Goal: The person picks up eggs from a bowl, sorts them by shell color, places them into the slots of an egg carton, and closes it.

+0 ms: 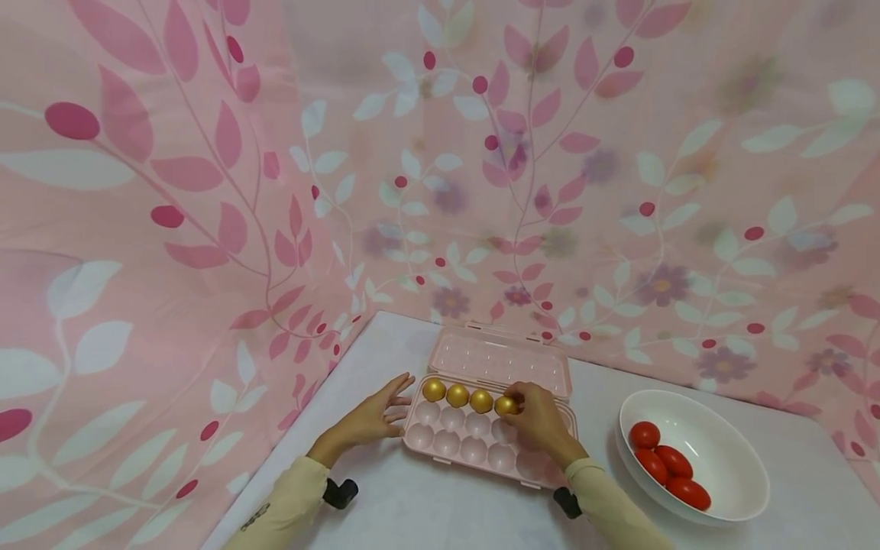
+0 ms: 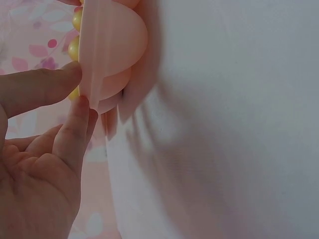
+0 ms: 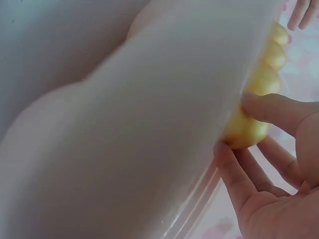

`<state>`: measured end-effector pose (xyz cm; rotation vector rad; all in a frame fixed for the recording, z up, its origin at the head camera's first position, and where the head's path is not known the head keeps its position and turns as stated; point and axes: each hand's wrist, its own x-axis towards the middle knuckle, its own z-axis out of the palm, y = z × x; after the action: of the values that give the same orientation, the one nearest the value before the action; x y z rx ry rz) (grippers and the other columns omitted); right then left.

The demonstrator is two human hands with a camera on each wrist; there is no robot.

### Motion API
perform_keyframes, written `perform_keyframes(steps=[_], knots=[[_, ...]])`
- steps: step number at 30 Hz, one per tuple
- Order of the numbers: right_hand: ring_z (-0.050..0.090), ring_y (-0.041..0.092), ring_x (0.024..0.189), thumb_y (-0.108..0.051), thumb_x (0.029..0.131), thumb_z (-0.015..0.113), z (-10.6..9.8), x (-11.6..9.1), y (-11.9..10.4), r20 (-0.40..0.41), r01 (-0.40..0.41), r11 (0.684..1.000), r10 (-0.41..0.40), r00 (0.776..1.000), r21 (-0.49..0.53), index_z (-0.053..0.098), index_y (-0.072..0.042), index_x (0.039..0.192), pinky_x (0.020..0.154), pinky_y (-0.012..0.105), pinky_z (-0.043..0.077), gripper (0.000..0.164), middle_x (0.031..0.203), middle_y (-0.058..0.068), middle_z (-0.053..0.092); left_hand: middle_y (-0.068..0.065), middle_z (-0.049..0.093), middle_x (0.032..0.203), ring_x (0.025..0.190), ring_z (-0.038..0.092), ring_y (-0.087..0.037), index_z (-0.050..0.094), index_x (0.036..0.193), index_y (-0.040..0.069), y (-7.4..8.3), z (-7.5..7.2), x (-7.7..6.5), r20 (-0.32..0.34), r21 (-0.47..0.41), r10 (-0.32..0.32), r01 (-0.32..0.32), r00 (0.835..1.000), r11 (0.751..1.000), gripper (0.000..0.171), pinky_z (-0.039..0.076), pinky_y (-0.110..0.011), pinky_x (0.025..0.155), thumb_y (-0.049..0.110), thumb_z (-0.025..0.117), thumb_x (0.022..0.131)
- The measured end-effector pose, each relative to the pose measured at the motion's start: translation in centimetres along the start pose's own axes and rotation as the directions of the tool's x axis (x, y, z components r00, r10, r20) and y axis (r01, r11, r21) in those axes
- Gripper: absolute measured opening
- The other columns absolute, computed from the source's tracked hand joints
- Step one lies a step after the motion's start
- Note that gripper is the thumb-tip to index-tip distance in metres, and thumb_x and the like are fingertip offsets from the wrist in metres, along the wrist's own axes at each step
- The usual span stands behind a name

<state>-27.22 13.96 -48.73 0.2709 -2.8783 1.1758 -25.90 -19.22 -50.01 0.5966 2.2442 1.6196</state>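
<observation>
A pink egg tray [image 1: 474, 452] with rounded hollows lies on the table, its clear-pink lid [image 1: 498, 357] folded open behind it. Several golden eggs fill the back row from the left. My right hand [image 1: 543, 420] pinches the rightmost golden egg [image 3: 247, 132] between thumb and fingertips, with the egg at its hollow in that row. At the tray's left end, my left hand [image 1: 371, 416] has its fingers spread and loosely extended. Thumb and fingertips of that hand touch the tray's rim [image 2: 89, 55] in the left wrist view.
Right of the tray stands a white bowl [image 1: 729, 451] holding several red eggs [image 1: 674, 461]. The table wears a white cloth [image 1: 406, 512]. Pink leaf-patterned fabric [image 1: 467, 191] hangs behind and to the left.
</observation>
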Motion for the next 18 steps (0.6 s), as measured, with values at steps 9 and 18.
perform_keyframes(steps=[9,18], knots=[[0.066,0.026,0.094,-0.009,0.077,0.082,-1.1,-0.9,-0.4,-0.025,-0.008,0.998,0.009,1.000,0.062,0.068,-0.004,0.110,0.084,0.040,0.058,0.036,0.105,0.009,0.066,-0.013,0.017,0.161,0.136,0.038,-0.037,0.013,0.157,0.015,-0.1,0.3,-0.1,-0.009,0.009,-0.022,0.022,1.000,1.000,0.104,0.041,-0.045,0.104,-0.018,0.069,0.076],[0.064,0.033,0.103,-0.008,0.078,0.079,-6.1,-1.9,0.7,-0.115,0.076,0.997,-0.074,0.991,0.009,0.064,-0.002,0.119,0.084,0.043,0.057,0.044,0.114,0.017,0.065,-0.013,0.016,0.161,0.136,0.038,-0.039,0.011,0.157,0.014,-0.3,0.2,-0.2,-0.017,-0.007,-0.009,0.009,1.000,1.000,0.103,0.040,-0.047,0.105,-0.017,0.068,0.078]])
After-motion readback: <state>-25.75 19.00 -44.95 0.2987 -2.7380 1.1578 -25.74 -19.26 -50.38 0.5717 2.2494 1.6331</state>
